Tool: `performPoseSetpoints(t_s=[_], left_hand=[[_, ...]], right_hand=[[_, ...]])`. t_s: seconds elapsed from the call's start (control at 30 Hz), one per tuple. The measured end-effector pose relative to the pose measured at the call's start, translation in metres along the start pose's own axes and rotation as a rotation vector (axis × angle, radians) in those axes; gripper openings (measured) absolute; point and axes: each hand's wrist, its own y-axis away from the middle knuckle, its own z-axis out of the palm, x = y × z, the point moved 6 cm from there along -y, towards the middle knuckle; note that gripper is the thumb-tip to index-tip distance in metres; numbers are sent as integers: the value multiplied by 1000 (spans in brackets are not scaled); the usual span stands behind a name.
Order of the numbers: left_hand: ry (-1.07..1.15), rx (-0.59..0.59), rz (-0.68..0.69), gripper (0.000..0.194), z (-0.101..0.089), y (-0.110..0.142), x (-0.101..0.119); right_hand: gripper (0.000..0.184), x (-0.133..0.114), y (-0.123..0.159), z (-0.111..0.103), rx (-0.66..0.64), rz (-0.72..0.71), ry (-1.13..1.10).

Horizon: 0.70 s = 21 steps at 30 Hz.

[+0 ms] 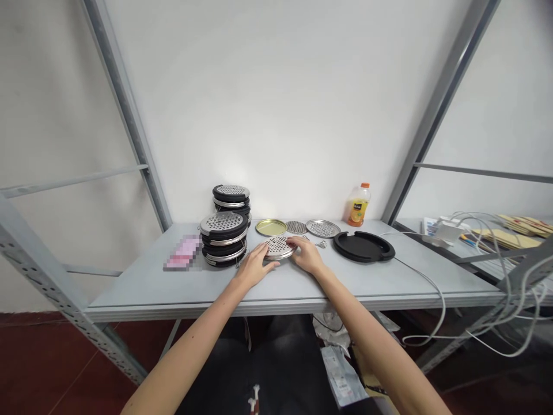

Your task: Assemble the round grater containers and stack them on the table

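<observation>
Both hands are at a round metal grater disc (280, 246) with a holed top, which lies at the middle of the table. My left hand (256, 266) grips its left rim, the thumb along the near side. On the right rim, the curled fingers of my right hand (306, 253) press against the edge and top. Behind it lie a gold-coloured shallow round tray (271, 227), a slotted metal disc (296, 227) and a holed metal disc (323, 228). Small metal pieces (322, 244) sit beside my right hand. A black round holder (364, 248) with a raised rim is farther right.
Two stacks of black rings and metal grater discs (222, 225) stand on the left, near a blurred pink item (184, 252). An orange-capped juice bottle (359, 206) stands by the wall. White cables (440, 305) hang at the right, and metal posts (125, 104) frame the grey table (151, 288).
</observation>
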Motion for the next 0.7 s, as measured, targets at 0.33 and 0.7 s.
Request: performPoseSetpoints(t_s=[0.33,0.7], left_hand=[[-72,-21,-60,54,-1,1,-1],[-91,-8,-42,39,-6,0,7]], right_hand=[[49,-17,16,-6,-194,-156,237],[40,82,37,-120,-282,350,722]])
